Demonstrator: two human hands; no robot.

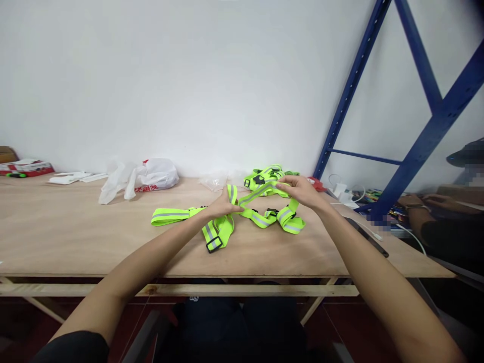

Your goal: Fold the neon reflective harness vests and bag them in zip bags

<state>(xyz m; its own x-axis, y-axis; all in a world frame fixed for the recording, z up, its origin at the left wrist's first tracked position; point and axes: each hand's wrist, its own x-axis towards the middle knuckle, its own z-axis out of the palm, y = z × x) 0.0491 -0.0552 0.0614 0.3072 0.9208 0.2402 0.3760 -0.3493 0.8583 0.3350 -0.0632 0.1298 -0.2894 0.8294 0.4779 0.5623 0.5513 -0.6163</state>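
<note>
A neon yellow-green reflective strap harness [257, 219] with grey stripes and black buckles lies spread on the wooden table [113, 237]. My left hand [224, 204] is closed on one of its straps near the middle. My right hand [300, 190] pinches another part of the strap, so a length runs raised between both hands. One loop [168, 216] reaches out to the left, and a black slide buckle [214, 244] hangs on the end nearest me. Behind my right hand is a heap of similar reflective straps [270, 174], partly hidden by it.
White plastic bags [161, 174] and clear bags [214, 181] lie along the wall. At far left are white sheets [75, 177] and a red box [32, 167]. A dark phone [366, 236] rests right of my arm. Beyond the blue metal frame [401, 166], another person's arm [434, 201] shows.
</note>
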